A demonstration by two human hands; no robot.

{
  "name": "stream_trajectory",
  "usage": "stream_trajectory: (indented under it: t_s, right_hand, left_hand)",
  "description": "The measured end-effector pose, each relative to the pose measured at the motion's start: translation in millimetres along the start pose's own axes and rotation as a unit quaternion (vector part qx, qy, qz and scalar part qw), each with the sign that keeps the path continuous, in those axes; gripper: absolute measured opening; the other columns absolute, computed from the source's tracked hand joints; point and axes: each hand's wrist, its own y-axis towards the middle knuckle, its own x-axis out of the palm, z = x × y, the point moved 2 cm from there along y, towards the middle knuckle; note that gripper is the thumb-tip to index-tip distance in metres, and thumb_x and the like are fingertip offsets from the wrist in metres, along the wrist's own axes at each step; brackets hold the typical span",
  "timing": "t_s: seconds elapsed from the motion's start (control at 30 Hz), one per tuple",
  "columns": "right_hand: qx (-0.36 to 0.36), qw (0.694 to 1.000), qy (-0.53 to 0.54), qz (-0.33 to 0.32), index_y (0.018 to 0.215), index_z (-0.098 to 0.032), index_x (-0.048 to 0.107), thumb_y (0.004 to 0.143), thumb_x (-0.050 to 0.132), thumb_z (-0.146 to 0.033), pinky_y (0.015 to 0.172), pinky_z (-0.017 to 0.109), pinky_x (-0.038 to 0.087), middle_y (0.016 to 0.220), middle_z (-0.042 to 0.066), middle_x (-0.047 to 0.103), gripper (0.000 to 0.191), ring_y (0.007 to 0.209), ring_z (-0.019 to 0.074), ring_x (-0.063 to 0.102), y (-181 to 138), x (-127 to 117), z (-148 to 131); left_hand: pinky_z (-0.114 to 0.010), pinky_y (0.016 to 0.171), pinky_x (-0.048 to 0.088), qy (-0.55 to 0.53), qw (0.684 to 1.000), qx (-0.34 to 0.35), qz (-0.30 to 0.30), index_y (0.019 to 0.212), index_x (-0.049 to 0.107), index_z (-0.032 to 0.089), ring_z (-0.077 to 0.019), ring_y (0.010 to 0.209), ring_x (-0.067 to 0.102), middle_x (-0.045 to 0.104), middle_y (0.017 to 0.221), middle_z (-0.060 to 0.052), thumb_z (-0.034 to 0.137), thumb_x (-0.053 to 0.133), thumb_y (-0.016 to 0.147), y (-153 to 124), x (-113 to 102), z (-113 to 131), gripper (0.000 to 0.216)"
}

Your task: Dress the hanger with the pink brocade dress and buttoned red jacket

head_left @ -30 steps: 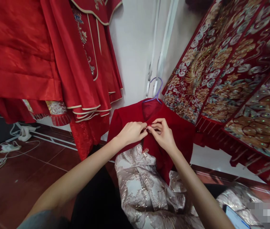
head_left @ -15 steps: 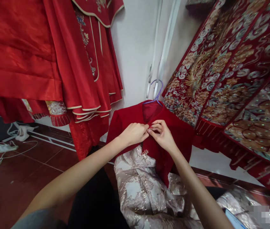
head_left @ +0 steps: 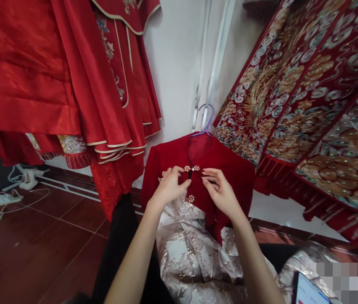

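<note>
A short dark-red jacket (head_left: 229, 158) is on a purple hanger (head_left: 208, 122), its front toward me. At the neck, a pair of gold flower clasps (head_left: 192, 168) sits side by side across the front opening. Another flower clasp (head_left: 190, 199) lies lower down, and part of one more shows beside my left hand. My left hand (head_left: 171, 183) is open over the left front, index fingertip close to the neck clasps and thumb apart. On the other side my right hand (head_left: 218, 188) is open, fingers loosely bent near the clasps. I cannot tell whether either hand touches the cloth.
Silver-white brocade fabric (head_left: 194, 257) covers my lap below the jacket. A phone (head_left: 310, 291) lies at lower right. Red garments (head_left: 109, 84) hang at left, and an embroidered red garment (head_left: 311, 105) hangs at right. White cables (head_left: 4, 200) lie on the tiled floor.
Both hands have let go of the neck clasp and moved apart, left hand leftward and right hand slightly right. The joined flower clasps now show between them. The view shifted slightly.
</note>
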Motion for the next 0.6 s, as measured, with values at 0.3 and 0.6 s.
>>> stream_trajectory:
  t_s: [0.3, 0.6]
  right_hand:
    - [-0.033, 0.974, -0.202, -0.097, 0.112, -0.022, 0.046, 0.065, 0.072, -0.028, 0.077, 0.037, 0.05, 0.104, 0.008, 0.051, 0.054, 0.096, 0.0237, 0.054, -28, 23, 10]
    - [-0.006, 0.977, -0.151, -0.152, 0.108, -0.022, 0.046, 0.076, 0.057, -0.021, 0.064, 0.026, 0.047, 0.09, 0.002, 0.053, 0.033, 0.072, 0.0133, 0.055, -25, 34, 37]
  left_hand:
    - [-0.041, 0.1, 0.037, 0.023, 0.998, 0.051, -0.003, 0.13, 0.038, 0.02, -0.0236, 0.114, 0.046, 0.046, 0.116, -0.01, 0.013, 0.054, 0.072, -30, 18, -50, 0.061]
    - [-0.026, 0.069, 0.046, -0.033, 0.997, -0.043, -0.059, 0.088, 0.056, 0.019, -0.0144, 0.072, 0.057, 0.059, 0.079, -0.001, 0.026, 0.049, 0.082, -36, -14, -90, 0.011]
